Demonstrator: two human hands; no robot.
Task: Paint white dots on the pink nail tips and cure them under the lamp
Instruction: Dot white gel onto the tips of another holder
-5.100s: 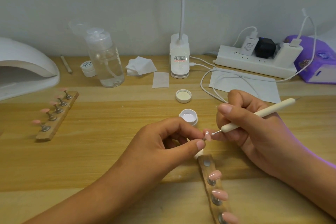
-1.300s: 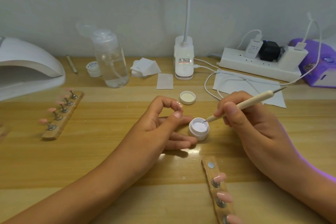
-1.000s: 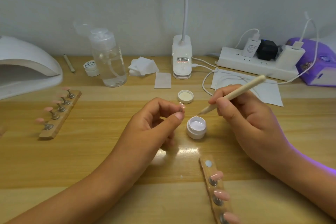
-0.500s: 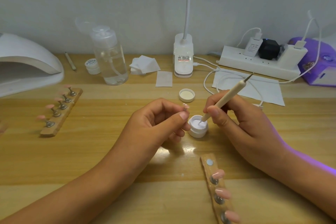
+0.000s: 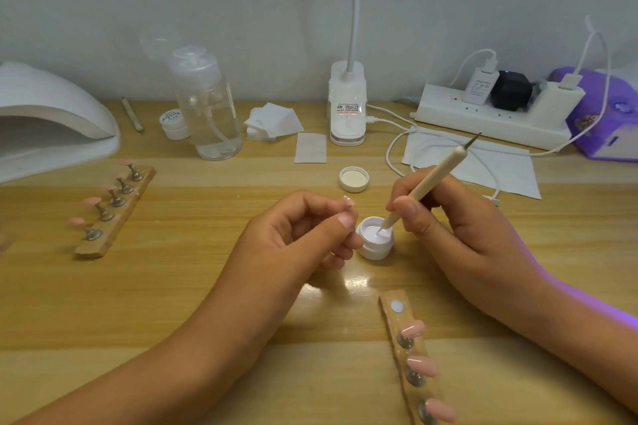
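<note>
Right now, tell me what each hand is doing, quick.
Left hand: pinches a pink nail tip on its stem.
Right hand: grips the dotting pen, its tip in the white gel pot.

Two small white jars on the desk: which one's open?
The front-centre jar, with the dotting tool dipped in it; the labelled jar beside the clear bottle is capped.

No wording reads clearly. The small white jar (image 5: pixel 171 121) by the pump bottle has dark cursive script on its lid, too small to read. The clip lamp base (image 5: pixel 347 109) carries a red-and-black printed label, and the white charger (image 5: pixel 480 85) has grey print, both illegible.
</note>
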